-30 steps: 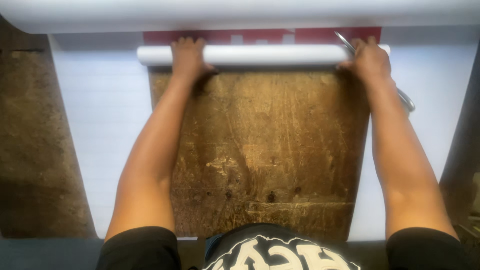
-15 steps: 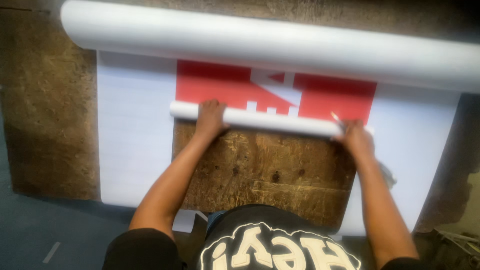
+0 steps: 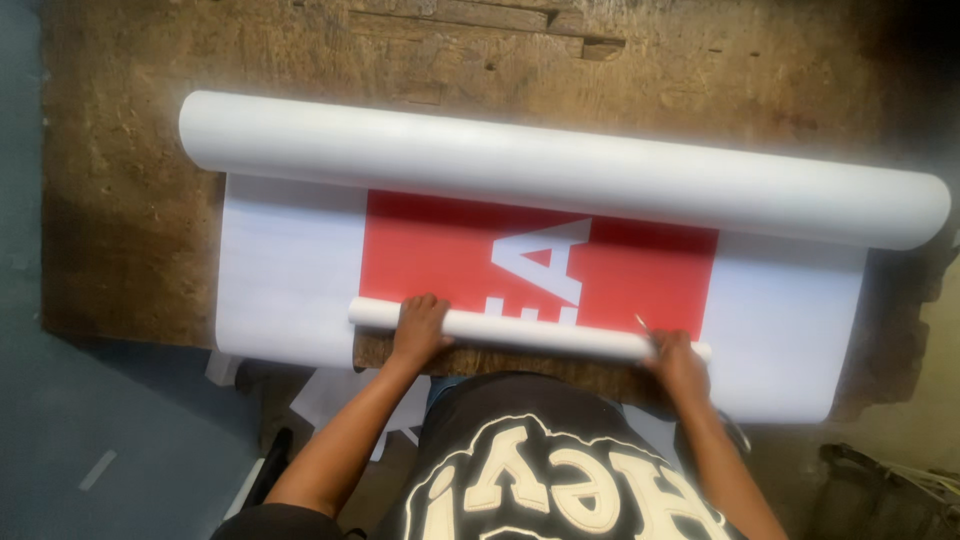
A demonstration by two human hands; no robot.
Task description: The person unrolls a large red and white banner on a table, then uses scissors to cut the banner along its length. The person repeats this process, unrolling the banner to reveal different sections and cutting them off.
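Light falls from above and slightly behind me, bright on the big white roll (image 3: 560, 170), which glares and bleeds soft at its edges. The brown desk (image 3: 130, 230) darkens toward the corners, the top right nearly black. My body throws shadow over the floor (image 3: 80, 420) below. The whole picture is slightly soft and smeared.

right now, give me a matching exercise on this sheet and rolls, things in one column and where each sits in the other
Things:
1. big white roll
2. thin white roll
3. red panel
4. wooden table

Places:
a. between the two rolls
b. under both hands
c. beneath the sheet
d. far edge of the sheet

Pairs: 1-d, 2-b, 3-a, 4-c
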